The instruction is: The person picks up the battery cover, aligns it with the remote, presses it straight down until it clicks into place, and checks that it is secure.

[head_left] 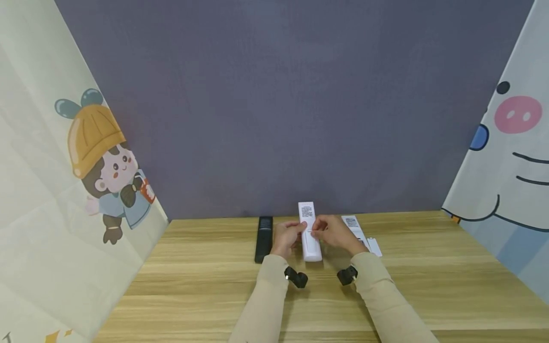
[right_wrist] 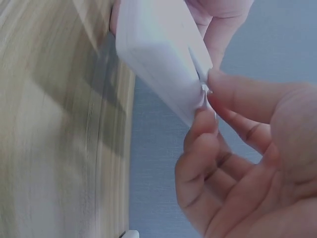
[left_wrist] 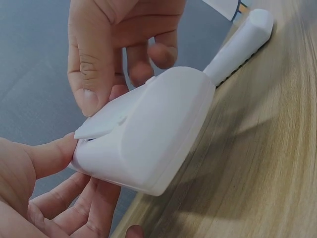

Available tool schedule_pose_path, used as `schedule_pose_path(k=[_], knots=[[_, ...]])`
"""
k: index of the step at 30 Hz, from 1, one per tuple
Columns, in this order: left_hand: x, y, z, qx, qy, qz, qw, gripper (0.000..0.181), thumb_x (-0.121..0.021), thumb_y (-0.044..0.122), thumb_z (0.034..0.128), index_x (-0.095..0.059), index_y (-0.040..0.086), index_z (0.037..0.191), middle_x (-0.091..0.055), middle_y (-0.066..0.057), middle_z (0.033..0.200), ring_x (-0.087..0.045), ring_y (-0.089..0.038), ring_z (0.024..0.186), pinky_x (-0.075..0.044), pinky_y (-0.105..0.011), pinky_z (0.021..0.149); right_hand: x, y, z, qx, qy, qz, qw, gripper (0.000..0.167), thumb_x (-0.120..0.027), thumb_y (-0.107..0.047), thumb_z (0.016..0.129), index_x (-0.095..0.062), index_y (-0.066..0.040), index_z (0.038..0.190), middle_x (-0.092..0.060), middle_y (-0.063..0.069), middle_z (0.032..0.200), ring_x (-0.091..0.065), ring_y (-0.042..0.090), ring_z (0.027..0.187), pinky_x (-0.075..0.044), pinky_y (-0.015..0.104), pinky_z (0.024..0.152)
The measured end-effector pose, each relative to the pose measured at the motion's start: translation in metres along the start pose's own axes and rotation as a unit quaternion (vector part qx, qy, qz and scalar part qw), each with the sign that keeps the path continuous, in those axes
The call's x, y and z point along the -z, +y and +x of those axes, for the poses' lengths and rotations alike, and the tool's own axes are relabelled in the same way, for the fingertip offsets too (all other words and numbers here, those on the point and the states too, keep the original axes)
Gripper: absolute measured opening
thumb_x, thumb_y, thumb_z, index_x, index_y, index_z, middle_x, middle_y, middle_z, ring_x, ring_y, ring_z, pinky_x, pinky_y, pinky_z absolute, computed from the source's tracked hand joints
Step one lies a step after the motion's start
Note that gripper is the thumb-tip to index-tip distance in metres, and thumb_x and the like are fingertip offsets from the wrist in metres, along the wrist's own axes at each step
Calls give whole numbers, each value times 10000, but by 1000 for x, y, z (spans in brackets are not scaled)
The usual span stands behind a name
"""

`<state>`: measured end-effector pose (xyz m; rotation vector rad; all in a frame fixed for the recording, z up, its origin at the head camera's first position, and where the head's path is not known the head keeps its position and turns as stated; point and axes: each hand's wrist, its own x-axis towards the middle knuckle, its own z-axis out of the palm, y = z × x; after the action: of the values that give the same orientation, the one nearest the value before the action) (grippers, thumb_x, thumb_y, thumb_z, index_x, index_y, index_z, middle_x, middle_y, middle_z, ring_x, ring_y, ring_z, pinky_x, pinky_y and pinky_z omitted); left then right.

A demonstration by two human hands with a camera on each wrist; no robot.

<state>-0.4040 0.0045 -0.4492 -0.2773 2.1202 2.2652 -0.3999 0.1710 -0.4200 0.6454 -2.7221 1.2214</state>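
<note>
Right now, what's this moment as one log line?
left hand: grips white remote; right hand: pinches its cover; cover: one end raised; black remote: on table

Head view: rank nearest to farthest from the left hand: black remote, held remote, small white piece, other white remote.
1. Held remote: gripped by the left hand.
2. Black remote: just left of that hand.
3. Other white remote: to the right.
4. Small white piece: right of that remote.

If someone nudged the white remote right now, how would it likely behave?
The white remote is probably stiff, since its long sides run straight. It looks smooth, so it might slip somewhat. Its cover could shift or come loose, as a gap shows under one edge.
</note>
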Motion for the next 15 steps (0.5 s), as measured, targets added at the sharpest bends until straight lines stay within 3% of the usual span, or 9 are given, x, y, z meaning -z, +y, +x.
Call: schedule_pose_path(k=[6, 12, 15], knots=[[0, 1, 0, 31, 4, -37, 10000, 275, -770, 217, 922, -741, 41, 1130, -733, 12, 786, -647, -100, 671, -463, -285, 637, -1, -4, -2, -226, 58, 155, 9996, 96, -739, -24, 893, -649, -30, 858, -697, 122, 859, -590, 156, 749, -484, 274, 644], [0, 1, 0, 78, 16, -14, 10000, 280, -775, 217, 917, -738, 43, 1133, -738, 3, 802, -650, -109, 674, -471, -297, 634, -3, -3, -2, -860, -179, 645, 9940, 80, -689, -20, 940, -612, -21, 916, -722, 173, 977, -675, 250, 733, -594, 400, 607], [2, 1, 1, 124, -74, -37, 9999, 271, -770, 200, 919, -734, 39, 1134, -751, -13, 827, -667, -115, 681, -491, -297, 649, -3, -2, -3, -932, -279, 790, 9921, 65, -662, -7, 957, -601, -12, 936, -709, 171, 956, -668, 249, 733, -604, 417, 600]])
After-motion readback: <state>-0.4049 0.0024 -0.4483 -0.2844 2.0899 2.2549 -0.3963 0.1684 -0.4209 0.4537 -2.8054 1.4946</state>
